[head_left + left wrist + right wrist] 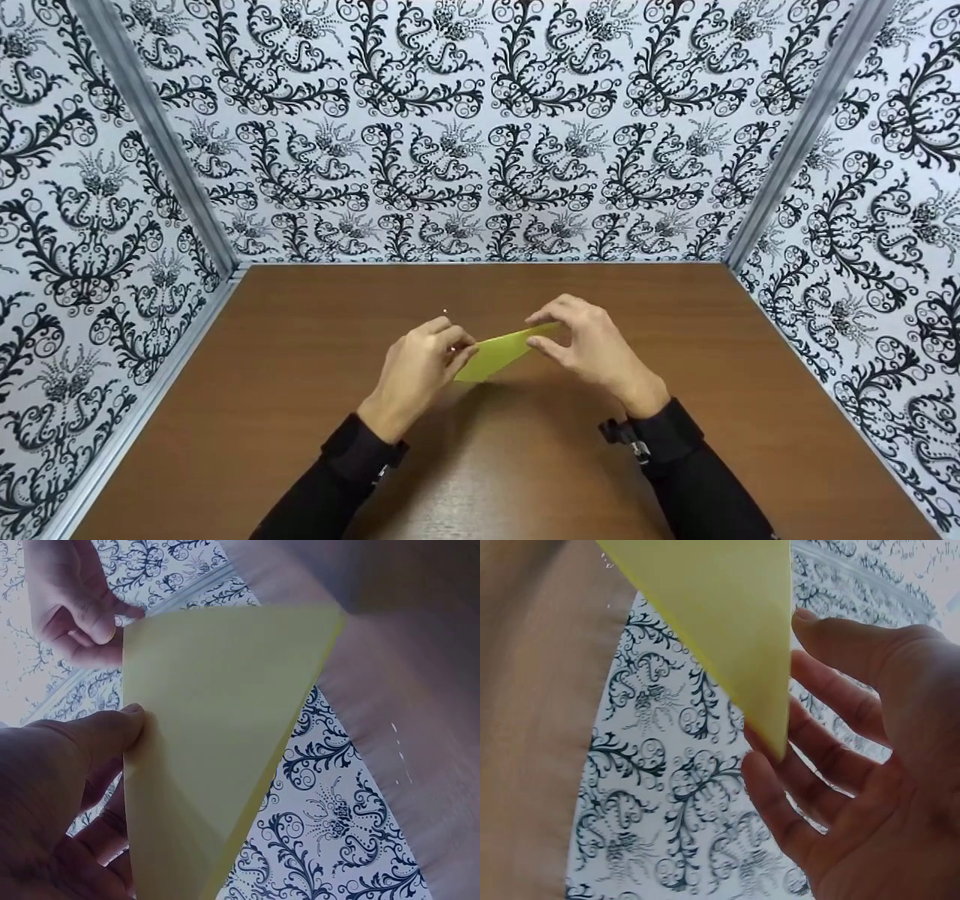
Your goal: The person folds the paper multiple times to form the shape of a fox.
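A yellow sheet of paper is held up slantwise above the table, tapering towards its right end. A second layer seems to show along its slanting edge in the left wrist view, as if folded. My left hand pinches the upper edge; its thumb lies on the near face, the fingers behind. My right hand is curled around the tapered corner. In the right wrist view its thumb is at the straight edge and its fingers pass behind the tip; how firmly they press cannot be told.
The brown wooden table runs back to a wall with black-and-white scroll pattern. Similar panels stand at left and right, with grey metal posts in the corners.
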Demonstrator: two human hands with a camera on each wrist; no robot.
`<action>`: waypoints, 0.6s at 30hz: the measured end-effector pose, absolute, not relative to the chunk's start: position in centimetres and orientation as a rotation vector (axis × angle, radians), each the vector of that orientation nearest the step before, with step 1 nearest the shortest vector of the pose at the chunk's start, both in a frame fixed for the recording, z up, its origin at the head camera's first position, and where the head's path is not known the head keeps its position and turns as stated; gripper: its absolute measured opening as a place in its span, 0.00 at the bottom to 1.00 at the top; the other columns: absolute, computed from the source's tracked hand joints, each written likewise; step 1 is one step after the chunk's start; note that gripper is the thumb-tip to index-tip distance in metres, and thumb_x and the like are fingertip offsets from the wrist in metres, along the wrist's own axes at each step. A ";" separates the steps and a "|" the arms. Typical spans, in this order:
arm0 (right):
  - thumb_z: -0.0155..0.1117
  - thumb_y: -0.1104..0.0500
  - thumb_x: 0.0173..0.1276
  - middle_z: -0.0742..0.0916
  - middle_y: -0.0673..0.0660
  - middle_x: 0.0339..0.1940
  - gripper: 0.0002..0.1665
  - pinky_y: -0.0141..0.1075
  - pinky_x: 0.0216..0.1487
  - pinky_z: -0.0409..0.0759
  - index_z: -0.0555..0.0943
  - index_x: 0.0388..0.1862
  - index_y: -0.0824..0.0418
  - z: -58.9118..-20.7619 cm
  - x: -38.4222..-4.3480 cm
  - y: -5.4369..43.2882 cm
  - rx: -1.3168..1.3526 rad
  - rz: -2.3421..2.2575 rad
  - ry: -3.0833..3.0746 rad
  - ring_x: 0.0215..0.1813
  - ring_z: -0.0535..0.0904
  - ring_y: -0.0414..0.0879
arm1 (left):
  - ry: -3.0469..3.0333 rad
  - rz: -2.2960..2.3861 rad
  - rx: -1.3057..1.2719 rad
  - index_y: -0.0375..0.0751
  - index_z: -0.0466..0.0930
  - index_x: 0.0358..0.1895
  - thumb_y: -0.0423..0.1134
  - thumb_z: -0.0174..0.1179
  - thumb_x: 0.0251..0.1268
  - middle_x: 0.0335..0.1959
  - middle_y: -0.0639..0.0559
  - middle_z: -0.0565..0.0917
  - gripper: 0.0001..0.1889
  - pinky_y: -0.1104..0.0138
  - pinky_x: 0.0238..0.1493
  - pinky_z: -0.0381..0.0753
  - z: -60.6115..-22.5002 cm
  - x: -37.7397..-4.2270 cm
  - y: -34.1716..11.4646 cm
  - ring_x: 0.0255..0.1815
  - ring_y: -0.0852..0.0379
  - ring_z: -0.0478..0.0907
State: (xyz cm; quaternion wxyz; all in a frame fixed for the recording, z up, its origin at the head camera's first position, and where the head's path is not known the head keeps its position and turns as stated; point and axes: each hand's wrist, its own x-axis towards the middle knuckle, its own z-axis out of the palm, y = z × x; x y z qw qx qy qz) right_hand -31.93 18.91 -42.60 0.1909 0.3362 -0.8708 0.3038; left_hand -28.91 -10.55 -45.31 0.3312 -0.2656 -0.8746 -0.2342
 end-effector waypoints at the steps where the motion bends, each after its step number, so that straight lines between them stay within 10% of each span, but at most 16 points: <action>1: 0.87 0.58 0.74 0.95 0.57 0.54 0.17 0.54 0.66 0.93 0.94 0.58 0.59 -42.5 -31.7 18.7 0.956 0.813 -2.428 0.60 0.93 0.57 | -2.285 -0.602 -0.695 0.50 0.97 0.41 0.39 0.84 0.72 0.37 0.54 0.91 0.04 0.64 0.35 0.93 -45.3 -28.8 -10.5 0.33 0.60 0.90; 18: 0.90 0.55 0.70 0.98 0.51 0.52 0.19 0.61 0.80 0.85 0.94 0.57 0.53 -42.7 -29.7 15.5 1.025 0.334 -2.167 0.57 0.95 0.50 | -2.156 -0.440 -0.744 0.51 0.96 0.42 0.41 0.83 0.75 0.37 0.57 0.88 0.03 0.67 0.36 0.92 -44.9 -28.0 -9.8 0.35 0.59 0.89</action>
